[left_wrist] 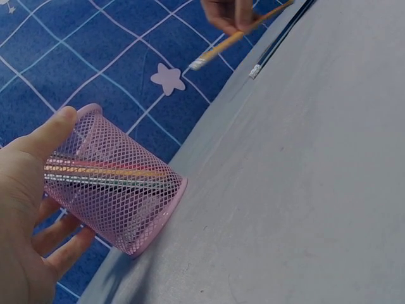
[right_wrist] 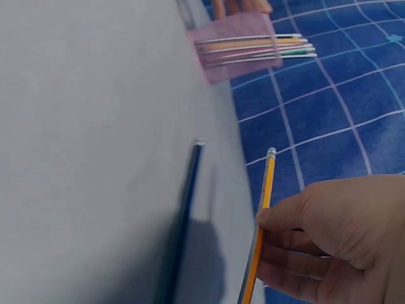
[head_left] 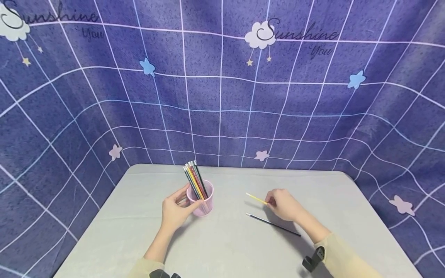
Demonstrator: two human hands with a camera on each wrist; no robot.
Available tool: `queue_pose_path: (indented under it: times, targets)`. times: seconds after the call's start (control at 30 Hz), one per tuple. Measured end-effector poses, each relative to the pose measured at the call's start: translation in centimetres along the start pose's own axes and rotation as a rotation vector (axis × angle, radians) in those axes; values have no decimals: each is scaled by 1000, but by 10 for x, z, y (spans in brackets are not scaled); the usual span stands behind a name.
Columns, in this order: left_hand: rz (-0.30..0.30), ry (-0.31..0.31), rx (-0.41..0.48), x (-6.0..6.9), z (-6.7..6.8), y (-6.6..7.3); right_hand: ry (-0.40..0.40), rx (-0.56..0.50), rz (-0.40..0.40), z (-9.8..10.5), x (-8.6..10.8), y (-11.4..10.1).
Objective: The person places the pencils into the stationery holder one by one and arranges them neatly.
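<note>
A pink mesh pencil cup point(head_left: 207, 207) stands upright on the table, with several pencils point(head_left: 194, 179) leaning to the left inside it. My left hand point(head_left: 175, 210) grips the cup near its rim, thumb on one side and fingers on the other, as the left wrist view point(left_wrist: 31, 190) also shows. To the right, my right hand point(head_left: 283, 204) pinches a yellow pencil point(right_wrist: 269, 180) between thumb and fingers, lifted off the table, its white-tipped end pointing toward the cup. Below that hand a dark blue pencil point(head_left: 272, 224) lies on the table, touched by neither hand.
The pale grey table point(head_left: 222, 251) reaches back to a purple-blue grid curtain point(head_left: 222, 96) that hangs behind and along both sides. Dark devices are strapped to both wrists, such as the right wrist camera point(head_left: 313, 259).
</note>
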State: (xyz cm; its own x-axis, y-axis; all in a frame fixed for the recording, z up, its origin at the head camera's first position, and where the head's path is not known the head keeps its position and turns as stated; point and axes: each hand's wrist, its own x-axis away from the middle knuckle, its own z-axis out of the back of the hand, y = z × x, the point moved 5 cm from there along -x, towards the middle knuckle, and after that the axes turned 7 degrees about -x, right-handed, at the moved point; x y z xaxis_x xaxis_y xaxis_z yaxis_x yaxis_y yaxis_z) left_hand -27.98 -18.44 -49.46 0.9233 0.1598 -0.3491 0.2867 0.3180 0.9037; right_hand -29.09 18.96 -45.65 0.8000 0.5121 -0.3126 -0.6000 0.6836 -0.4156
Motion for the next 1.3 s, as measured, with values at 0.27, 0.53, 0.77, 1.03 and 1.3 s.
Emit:
queue_pose_path:
  times: [0.27, 0.53, 0.77, 1.03, 1.3]
  targets:
    - [9, 5, -18, 0, -1, -2, 88, -121, -56, 22, -31, -10]
    - [-9, 10, -10, 0, 0, -1, 262, -285, -65, 49, -58, -34]
    - [-24, 10, -2, 0, -1, -1, 343, -482, -47, 62, -74, -59]
    - [-24, 8, 7, -1, 2, 0, 348, -727, 28, 56, -100, -92]
    - [-33, 12, -1, 1, 1, 0, 327, -794, 104, 30, -121, -122]
